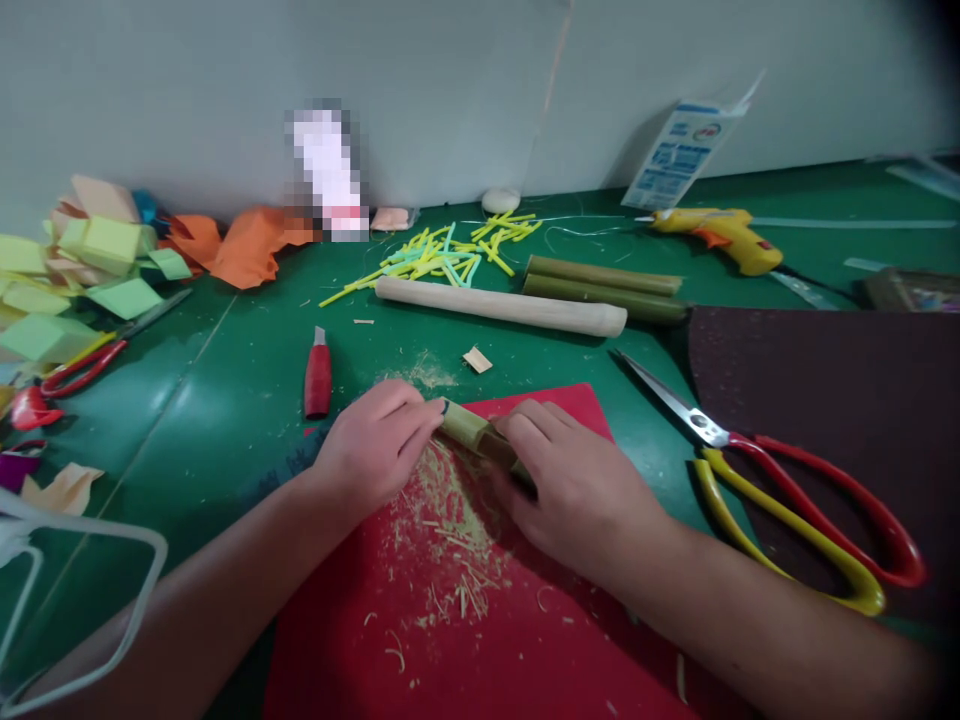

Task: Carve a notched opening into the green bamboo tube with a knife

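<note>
In the grip I'm seeing pale green on the bamboo piece (463, 427); beneath, straw-yellow shavings (461, 528) are speckling a red sheet (337, 640); right of the grip, red-and-yellow-handled scissors (707, 428) are showing silver.

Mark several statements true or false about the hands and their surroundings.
1. The left hand and right hand both touch the bamboo piece. True.
2. The red knife lies right of the right hand. False: the red knife lies to its left.
3. Shavings lie on the red sheet. True.
4. The glue gun rests on the red sheet. False: the glue gun rests on the green table.
5. The pale rod lies beyond both hands. True.
</note>
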`<state>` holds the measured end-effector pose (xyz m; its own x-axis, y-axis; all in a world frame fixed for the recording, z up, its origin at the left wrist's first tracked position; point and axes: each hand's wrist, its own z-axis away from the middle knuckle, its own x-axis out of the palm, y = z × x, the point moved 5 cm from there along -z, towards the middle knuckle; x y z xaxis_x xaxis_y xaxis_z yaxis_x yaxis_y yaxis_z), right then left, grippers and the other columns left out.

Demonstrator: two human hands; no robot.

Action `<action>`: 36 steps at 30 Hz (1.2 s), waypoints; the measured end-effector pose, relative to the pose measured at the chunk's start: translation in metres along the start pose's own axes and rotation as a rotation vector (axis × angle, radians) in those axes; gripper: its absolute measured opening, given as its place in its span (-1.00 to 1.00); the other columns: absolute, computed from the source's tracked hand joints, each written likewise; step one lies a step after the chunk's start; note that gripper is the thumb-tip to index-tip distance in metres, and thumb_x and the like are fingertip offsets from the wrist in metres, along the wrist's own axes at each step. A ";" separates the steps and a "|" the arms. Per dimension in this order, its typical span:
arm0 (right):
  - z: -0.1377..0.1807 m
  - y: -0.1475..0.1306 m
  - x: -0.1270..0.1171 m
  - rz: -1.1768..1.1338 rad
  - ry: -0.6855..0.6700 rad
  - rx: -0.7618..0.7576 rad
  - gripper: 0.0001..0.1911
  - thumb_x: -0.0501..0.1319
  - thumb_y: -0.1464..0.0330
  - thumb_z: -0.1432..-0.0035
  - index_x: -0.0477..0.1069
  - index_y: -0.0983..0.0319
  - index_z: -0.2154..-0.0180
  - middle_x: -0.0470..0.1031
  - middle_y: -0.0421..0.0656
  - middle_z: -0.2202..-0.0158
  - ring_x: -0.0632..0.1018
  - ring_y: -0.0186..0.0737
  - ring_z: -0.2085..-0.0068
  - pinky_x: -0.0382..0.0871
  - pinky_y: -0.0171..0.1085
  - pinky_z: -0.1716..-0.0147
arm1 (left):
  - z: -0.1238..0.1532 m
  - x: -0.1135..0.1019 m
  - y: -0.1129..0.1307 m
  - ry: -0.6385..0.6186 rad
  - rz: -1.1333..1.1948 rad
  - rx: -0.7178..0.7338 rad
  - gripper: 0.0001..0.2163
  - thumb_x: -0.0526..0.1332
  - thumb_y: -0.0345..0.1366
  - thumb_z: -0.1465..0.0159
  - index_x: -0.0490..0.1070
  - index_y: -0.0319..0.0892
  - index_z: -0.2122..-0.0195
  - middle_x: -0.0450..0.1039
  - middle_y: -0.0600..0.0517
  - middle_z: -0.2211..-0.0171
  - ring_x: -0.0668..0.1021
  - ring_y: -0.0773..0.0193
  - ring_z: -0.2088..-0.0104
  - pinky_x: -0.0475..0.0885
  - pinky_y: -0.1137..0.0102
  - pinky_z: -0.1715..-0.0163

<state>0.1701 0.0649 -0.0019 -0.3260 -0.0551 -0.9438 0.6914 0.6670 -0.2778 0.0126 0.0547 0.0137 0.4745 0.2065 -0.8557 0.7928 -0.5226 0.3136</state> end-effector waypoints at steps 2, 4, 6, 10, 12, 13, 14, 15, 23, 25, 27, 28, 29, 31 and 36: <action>0.000 0.000 0.000 0.013 -0.008 0.001 -0.87 0.07 0.39 -0.09 0.33 0.28 0.30 0.38 -0.10 0.35 0.37 -0.15 0.30 0.18 -0.24 0.41 | -0.002 0.001 -0.001 -0.018 -0.013 -0.009 -0.81 0.05 -0.33 -0.31 0.45 -0.23 0.28 0.40 -0.02 0.35 0.43 0.32 0.32 0.37 0.39 0.27; -0.001 0.000 -0.001 0.002 0.005 0.003 -0.86 0.07 0.39 -0.10 0.33 0.27 0.29 0.38 -0.10 0.35 0.37 -0.15 0.29 0.19 -0.24 0.40 | -0.001 0.001 -0.001 -0.032 -0.011 -0.007 -0.80 0.04 -0.33 -0.32 0.45 -0.23 0.27 0.40 -0.02 0.35 0.43 0.32 0.32 0.38 0.39 0.27; -0.001 0.000 -0.002 -0.021 0.022 -0.004 -0.85 0.06 0.38 -0.12 0.33 0.28 0.27 0.39 -0.09 0.35 0.37 -0.15 0.29 0.20 -0.23 0.38 | 0.001 0.000 0.001 -0.030 0.000 0.007 -0.81 0.04 -0.35 -0.32 0.44 -0.23 0.24 0.40 -0.03 0.34 0.44 0.32 0.32 0.38 0.39 0.28; 0.000 0.000 -0.002 -0.039 0.023 -0.014 -0.85 0.04 0.38 -0.13 0.33 0.27 0.27 0.39 -0.10 0.35 0.37 -0.16 0.30 0.20 -0.23 0.39 | 0.001 0.000 0.000 -0.021 -0.008 0.011 -0.82 0.05 -0.34 -0.31 0.44 -0.22 0.24 0.41 -0.03 0.34 0.44 0.32 0.31 0.38 0.38 0.27; 0.000 0.002 -0.002 -0.040 0.023 0.007 -0.86 0.05 0.35 -0.14 0.32 0.26 0.30 0.38 -0.11 0.36 0.38 -0.16 0.31 0.20 -0.24 0.40 | -0.003 0.001 -0.003 -0.018 -0.016 0.005 -0.81 0.04 -0.33 -0.32 0.45 -0.22 0.26 0.41 -0.02 0.34 0.44 0.31 0.31 0.39 0.38 0.27; 0.001 0.003 -0.002 -0.045 0.024 0.021 -0.86 0.05 0.34 -0.14 0.32 0.25 0.31 0.38 -0.11 0.37 0.38 -0.17 0.31 0.21 -0.24 0.41 | -0.005 0.000 -0.004 -0.003 -0.017 0.002 -0.81 0.05 -0.33 -0.32 0.45 -0.22 0.26 0.41 -0.02 0.34 0.44 0.31 0.32 0.39 0.38 0.27; 0.001 0.004 -0.002 -0.057 0.024 0.035 -0.85 0.06 0.32 -0.14 0.32 0.25 0.33 0.37 -0.11 0.37 0.38 -0.17 0.32 0.21 -0.24 0.40 | -0.006 -0.001 -0.005 0.020 -0.020 -0.003 -0.82 0.05 -0.33 -0.31 0.45 -0.22 0.25 0.42 -0.02 0.34 0.45 0.32 0.31 0.39 0.39 0.27; 0.001 0.005 -0.003 -0.072 0.023 0.048 -0.85 0.06 0.30 -0.15 0.32 0.25 0.34 0.37 -0.11 0.37 0.39 -0.18 0.32 0.22 -0.24 0.40 | -0.006 -0.003 -0.007 0.051 -0.028 -0.009 -0.82 0.06 -0.34 -0.31 0.45 -0.22 0.24 0.42 -0.02 0.34 0.45 0.32 0.31 0.39 0.39 0.27; 0.000 0.008 -0.007 -0.089 0.041 0.132 -0.80 0.07 0.26 -0.15 0.34 0.23 0.26 0.37 -0.10 0.30 0.40 -0.14 0.25 0.25 -0.21 0.33 | -0.001 0.002 0.002 0.054 -0.086 0.039 -0.84 0.09 -0.33 -0.29 0.44 -0.19 0.20 0.43 -0.02 0.32 0.46 0.30 0.30 0.40 0.38 0.26; 0.000 0.007 -0.007 -0.093 0.059 0.128 -0.84 0.09 0.28 -0.13 0.32 0.24 0.29 0.37 -0.11 0.32 0.40 -0.15 0.27 0.24 -0.22 0.35 | -0.001 0.005 0.009 0.028 -0.108 0.047 -0.84 0.09 -0.33 -0.29 0.44 -0.18 0.20 0.44 -0.01 0.35 0.45 0.30 0.33 0.41 0.39 0.30; 0.000 0.006 -0.006 -0.086 0.066 0.123 -0.87 0.10 0.29 -0.12 0.29 0.23 0.36 0.36 -0.12 0.35 0.39 -0.16 0.30 0.22 -0.22 0.37 | 0.000 0.008 0.014 -0.008 -0.116 0.074 -0.84 0.08 -0.34 -0.29 0.43 -0.17 0.18 0.45 0.01 0.37 0.45 0.32 0.36 0.41 0.40 0.32; 0.001 0.006 -0.006 -0.083 0.067 0.119 -0.88 0.10 0.30 -0.12 0.28 0.23 0.37 0.36 -0.12 0.36 0.39 -0.16 0.30 0.21 -0.23 0.38 | -0.001 0.009 0.016 -0.021 -0.120 0.087 -0.83 0.08 -0.34 -0.30 0.43 -0.16 0.17 0.45 0.01 0.37 0.45 0.32 0.36 0.40 0.40 0.33; 0.001 0.006 -0.005 -0.080 0.070 0.118 -0.88 0.10 0.30 -0.12 0.28 0.23 0.37 0.35 -0.12 0.37 0.38 -0.17 0.31 0.21 -0.23 0.39 | -0.001 0.008 0.016 -0.019 -0.125 0.088 -0.83 0.07 -0.34 -0.30 0.43 -0.16 0.17 0.45 0.01 0.37 0.44 0.31 0.36 0.40 0.40 0.33; 0.002 0.006 -0.005 -0.075 0.076 0.116 -0.87 0.10 0.29 -0.12 0.28 0.23 0.37 0.35 -0.13 0.37 0.38 -0.17 0.31 0.20 -0.23 0.39 | -0.002 0.006 0.013 0.014 -0.146 0.056 -0.81 0.05 -0.32 -0.31 0.44 -0.18 0.20 0.44 -0.01 0.37 0.44 0.30 0.35 0.40 0.38 0.33; 0.000 0.005 -0.005 -0.081 0.103 0.099 -0.88 0.12 0.30 -0.09 0.27 0.23 0.38 0.35 -0.13 0.38 0.39 -0.17 0.32 0.20 -0.24 0.40 | -0.002 0.007 0.011 -0.046 -0.122 0.032 -0.81 0.05 -0.31 -0.31 0.45 -0.18 0.21 0.44 0.00 0.39 0.45 0.32 0.36 0.40 0.40 0.32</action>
<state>0.1753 0.0682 0.0018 -0.4438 -0.0263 -0.8957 0.7186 0.5867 -0.3733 0.0256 0.0520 0.0118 0.3568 0.2319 -0.9049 0.8304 -0.5225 0.1935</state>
